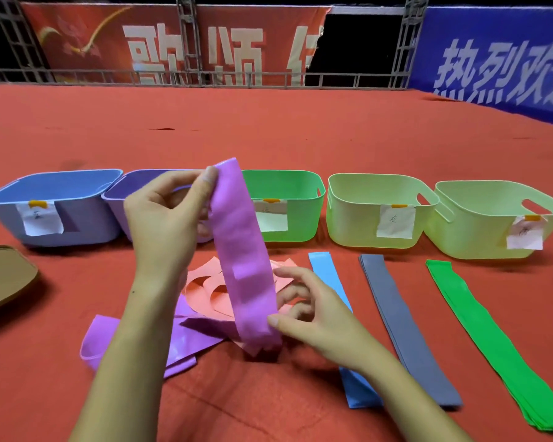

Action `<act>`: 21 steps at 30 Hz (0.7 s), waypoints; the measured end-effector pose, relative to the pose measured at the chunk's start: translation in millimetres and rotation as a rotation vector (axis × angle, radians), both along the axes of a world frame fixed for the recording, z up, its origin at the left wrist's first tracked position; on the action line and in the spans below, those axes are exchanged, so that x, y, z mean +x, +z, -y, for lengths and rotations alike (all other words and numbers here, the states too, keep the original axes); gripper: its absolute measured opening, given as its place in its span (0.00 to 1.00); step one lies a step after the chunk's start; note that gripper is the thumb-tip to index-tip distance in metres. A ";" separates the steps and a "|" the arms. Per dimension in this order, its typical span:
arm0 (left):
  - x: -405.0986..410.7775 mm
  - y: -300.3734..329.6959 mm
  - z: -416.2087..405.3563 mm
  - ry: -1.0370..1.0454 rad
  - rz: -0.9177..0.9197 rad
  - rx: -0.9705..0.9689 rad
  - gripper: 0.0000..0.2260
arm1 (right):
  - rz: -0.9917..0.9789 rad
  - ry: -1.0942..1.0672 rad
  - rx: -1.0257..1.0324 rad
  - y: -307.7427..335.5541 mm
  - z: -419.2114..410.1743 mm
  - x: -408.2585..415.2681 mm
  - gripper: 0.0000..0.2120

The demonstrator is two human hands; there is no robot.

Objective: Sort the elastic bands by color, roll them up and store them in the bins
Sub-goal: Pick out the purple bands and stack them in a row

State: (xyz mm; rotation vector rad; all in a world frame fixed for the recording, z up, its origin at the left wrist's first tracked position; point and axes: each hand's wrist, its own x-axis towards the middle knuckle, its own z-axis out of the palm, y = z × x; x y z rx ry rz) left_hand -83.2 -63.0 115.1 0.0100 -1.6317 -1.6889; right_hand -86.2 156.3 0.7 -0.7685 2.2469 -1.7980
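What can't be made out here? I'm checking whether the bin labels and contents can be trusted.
- Head view: writing on the paper labels is too small and blurred to read.
- Purple bin: front and label hidden by the left hand and the held purple band.
- Bin floors: hidden by the near walls.

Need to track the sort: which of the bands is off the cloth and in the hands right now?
The purple band, pinched by the left hand and right hand; blue, grey and green bands lie flat.
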 end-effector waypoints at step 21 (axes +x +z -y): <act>3.3 -5.4 -32.2 -0.136 0.011 -0.099 0.04 | -0.238 -0.412 -0.094 15.9 32.9 30.2 0.32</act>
